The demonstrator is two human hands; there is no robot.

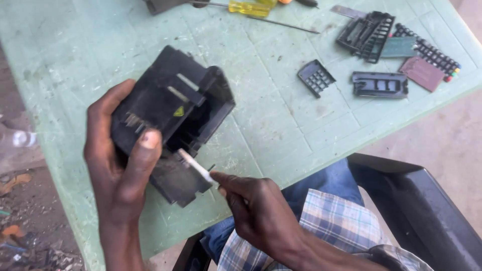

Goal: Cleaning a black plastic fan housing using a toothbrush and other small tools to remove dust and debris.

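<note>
Right hand (256, 206) pinching white strip (196, 167), left hand (118, 165) gripping black housing (173, 118)

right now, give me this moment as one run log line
left hand: grips black housing | right hand: fingertips pinch thin white strip at housing edge | green table: yellow screwdriver, loose keypad parts

The counter (281, 120) is pale mint green, scuffed with grey marks and crossed by a faint grid of lines. The plastic housing (173, 120) is black, with a small yellow triangle sticker and a white strip (196, 166) at its lower edge. A screwdriver (249, 8) has a clear yellow handle. Loose parts are black; one board (399, 46) is dull teal, another (423, 73) maroon. The shirt (326, 221) is blue-and-cream plaid, the trousers (326, 181) blue denim.
</note>
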